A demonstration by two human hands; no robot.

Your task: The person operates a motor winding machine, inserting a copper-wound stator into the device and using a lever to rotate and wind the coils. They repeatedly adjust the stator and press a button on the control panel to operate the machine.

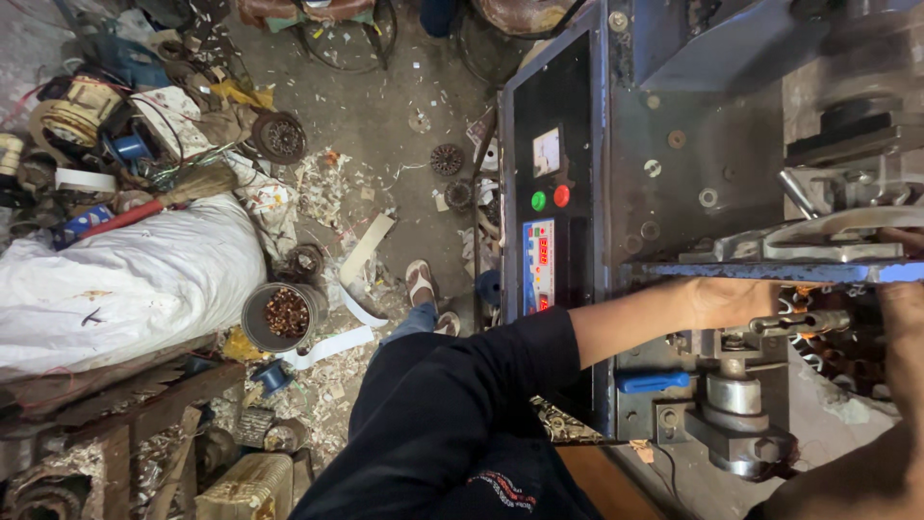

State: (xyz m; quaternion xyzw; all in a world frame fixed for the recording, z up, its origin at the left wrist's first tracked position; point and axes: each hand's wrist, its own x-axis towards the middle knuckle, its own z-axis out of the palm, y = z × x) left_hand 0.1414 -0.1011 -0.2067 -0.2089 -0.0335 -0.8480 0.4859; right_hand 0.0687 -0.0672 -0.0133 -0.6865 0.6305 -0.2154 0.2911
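A slotted metal core (828,337) sits on the winding machine (712,173), under its blue plate edge; windings aren't discernible, so progress seems early. The left hand (727,300) is closed against the core's shaft; the right hand's (903,327) grip can't be judged.

A cluttered motor-repair workshop, seen from above. The landmark is a grey metal winding machine (693,193) with a black control panel (551,193) carrying a green and a red button and a small display. Left of the machine, the dusty concrete floor (375,116) is strewn with paper scraps, round metal motor cores and wire. Farther left lie a stuffed white sack (125,279), a tin of copper-coloured parts (284,316) and a broom (183,193).
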